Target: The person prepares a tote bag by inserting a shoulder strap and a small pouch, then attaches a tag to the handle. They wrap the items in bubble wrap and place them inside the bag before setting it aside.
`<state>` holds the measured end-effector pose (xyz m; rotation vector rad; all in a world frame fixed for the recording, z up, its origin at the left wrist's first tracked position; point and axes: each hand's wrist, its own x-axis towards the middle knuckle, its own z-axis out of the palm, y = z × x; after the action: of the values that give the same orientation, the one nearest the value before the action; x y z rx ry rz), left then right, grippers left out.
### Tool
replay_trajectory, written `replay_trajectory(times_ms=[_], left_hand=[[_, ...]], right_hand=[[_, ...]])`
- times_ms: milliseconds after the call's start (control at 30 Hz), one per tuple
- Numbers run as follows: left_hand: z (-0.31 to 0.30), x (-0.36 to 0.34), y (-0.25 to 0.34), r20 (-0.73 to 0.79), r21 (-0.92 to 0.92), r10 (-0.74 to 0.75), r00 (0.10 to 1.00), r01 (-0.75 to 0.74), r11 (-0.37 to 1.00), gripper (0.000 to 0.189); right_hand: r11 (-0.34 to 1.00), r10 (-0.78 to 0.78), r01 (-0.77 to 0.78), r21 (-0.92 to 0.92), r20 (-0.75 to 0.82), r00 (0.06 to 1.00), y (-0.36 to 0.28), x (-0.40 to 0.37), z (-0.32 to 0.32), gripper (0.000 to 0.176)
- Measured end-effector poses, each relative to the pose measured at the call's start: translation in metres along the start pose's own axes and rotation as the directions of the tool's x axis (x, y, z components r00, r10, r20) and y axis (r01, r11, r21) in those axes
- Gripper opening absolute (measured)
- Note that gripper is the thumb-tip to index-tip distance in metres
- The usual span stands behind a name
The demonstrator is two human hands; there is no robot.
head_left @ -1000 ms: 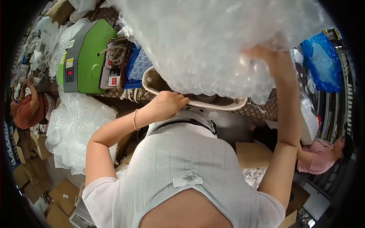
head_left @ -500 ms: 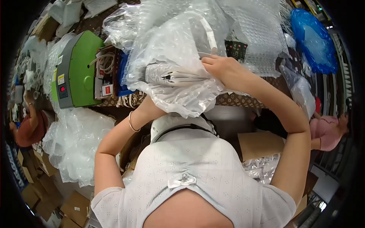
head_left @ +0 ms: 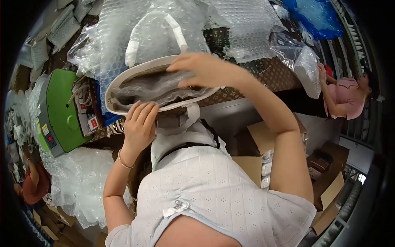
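A handbag [head_left: 150, 66] with a pale rim stands at the table's near edge, its mouth gaping toward me. Crumpled clear plastic [head_left: 152, 88] lies inside its dark interior. One handle [head_left: 156, 15], wrapped in white, arches up at the far side; the other handle [head_left: 192, 115] hangs on the near side. My left hand [head_left: 140, 127] grips the near rim, fingers hooked over the edge. Over the bag's right end is my right hand [head_left: 201, 70], slightly blurred, fingers and thumb apart, reaching across the rim into the opening.
Bubble wrap [head_left: 251, 29] covers much of the table behind the bag. On the left stands a green and grey machine [head_left: 66, 111] beside a box of small items. Cardboard boxes [head_left: 247, 164] sit below to the right. A co-worker in pink [head_left: 349, 92] handles a wrapped package at right.
The bag's mouth now faces me, where a translucent wrapping and a silvery bundle were. My left hand came up onto the rim; my right hand moved left over the opening. The view has shifted.
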<state>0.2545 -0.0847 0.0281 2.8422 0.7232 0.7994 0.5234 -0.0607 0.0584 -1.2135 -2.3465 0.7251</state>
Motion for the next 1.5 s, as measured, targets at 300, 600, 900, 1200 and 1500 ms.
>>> replay_trajectory(times_ms=[300,600,900,1200,1500], left_hand=[[0.142,-0.056,0.036,0.550,-0.545,-0.323,0.770,0.624,0.559,0.025],[0.192,-0.038,0.046,0.863,-0.485,-0.188,0.470,0.873,-0.045,0.023],[0.211,-0.004,0.059,0.761,-0.619,-0.232,0.606,0.785,0.016,0.020],[0.188,0.006,0.072,0.606,-0.751,-0.336,0.721,0.657,0.056,0.022],[0.172,-0.024,0.061,0.725,-0.677,-0.379,0.575,0.694,-0.245,0.017]], right_hand=[[0.491,0.790,-0.870,-0.047,-0.397,0.467,0.171,-0.280,0.050,0.013],[0.389,0.862,-0.919,-0.066,-0.325,0.389,0.205,-0.273,0.108,0.011],[0.555,0.807,-0.826,0.098,-0.304,0.506,0.187,-0.263,0.097,0.015],[0.132,0.924,-0.679,0.722,0.158,0.347,0.069,-0.216,0.113,0.016],[-0.193,0.776,-0.440,0.877,0.411,0.479,0.028,-0.159,0.158,0.014]])
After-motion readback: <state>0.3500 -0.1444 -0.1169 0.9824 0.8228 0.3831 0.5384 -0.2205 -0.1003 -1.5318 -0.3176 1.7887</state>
